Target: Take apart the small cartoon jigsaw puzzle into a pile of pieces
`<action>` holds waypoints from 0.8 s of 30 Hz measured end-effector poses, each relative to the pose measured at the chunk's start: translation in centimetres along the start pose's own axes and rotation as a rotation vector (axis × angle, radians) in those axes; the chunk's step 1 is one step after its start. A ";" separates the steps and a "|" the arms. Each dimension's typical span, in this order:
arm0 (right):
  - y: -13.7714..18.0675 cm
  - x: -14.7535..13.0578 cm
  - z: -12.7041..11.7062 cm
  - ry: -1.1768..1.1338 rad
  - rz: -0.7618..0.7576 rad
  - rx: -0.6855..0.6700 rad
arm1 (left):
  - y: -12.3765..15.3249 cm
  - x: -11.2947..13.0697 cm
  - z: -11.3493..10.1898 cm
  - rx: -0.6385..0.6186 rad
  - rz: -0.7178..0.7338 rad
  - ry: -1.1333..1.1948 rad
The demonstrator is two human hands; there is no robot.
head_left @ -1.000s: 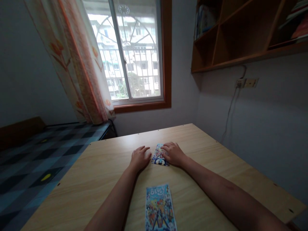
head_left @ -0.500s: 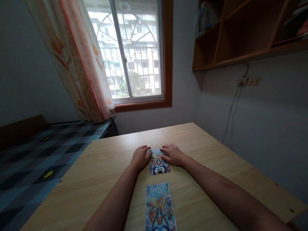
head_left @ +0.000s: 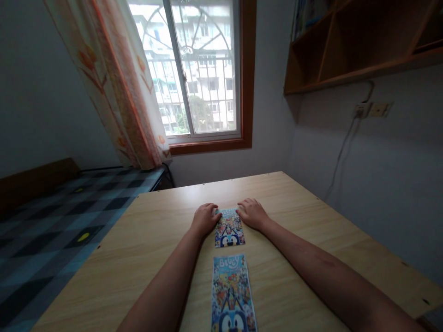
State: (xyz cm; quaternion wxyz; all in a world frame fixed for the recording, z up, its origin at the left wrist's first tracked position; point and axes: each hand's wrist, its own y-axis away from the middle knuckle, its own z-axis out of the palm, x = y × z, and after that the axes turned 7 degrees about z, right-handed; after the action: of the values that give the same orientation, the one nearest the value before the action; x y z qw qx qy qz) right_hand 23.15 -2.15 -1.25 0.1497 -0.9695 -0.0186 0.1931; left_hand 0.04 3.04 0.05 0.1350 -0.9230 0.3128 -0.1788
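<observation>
Blue-topped rectangular paper card (head_left: 232, 290) lying here on the pale wood-grained table (head_left: 304, 263), bottom edge cut off, white lettering apparently reading "BLUEY". And just beyond it, a second multicoloured paper card (head_left: 230, 230), its top lettering too small to read, sits between the bare left hand (head_left: 205, 218) and the bare right hand (head_left: 253, 214), fingers curled at its edges; pinching or merely touching, I can't tell!

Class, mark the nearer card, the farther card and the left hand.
Nearer card (head_left: 233, 292), head view: its printed face.
Farther card (head_left: 230, 229), head view: its printed face.
Left hand (head_left: 205, 218), head view: back of the hand.
</observation>
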 end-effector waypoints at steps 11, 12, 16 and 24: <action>0.3 -0.3 -0.2 0.027 -0.003 0.000 | 0.1 -0.4 0.2 0.077 -0.132 0.000; 0.3 -0.3 -0.2 0.024 0.000 0.000 | 0.2 -0.2 0.1 0.082 -0.144 -0.029; 0.3 -0.4 -0.3 0.020 0.008 0.006 | 0.6 0.5 -0.4 0.078 -0.172 -0.102; 0.3 -0.5 -0.2 0.040 0.011 -0.002 | 1.0 1.3 -1.1 0.024 -0.132 -0.128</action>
State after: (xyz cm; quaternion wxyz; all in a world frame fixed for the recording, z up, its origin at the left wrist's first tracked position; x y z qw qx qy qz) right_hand 22.74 -2.55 -0.97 0.1478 -0.9735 -0.0104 0.1744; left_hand -0.01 1.32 1.03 0.1539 -0.9494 0.2400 -0.1318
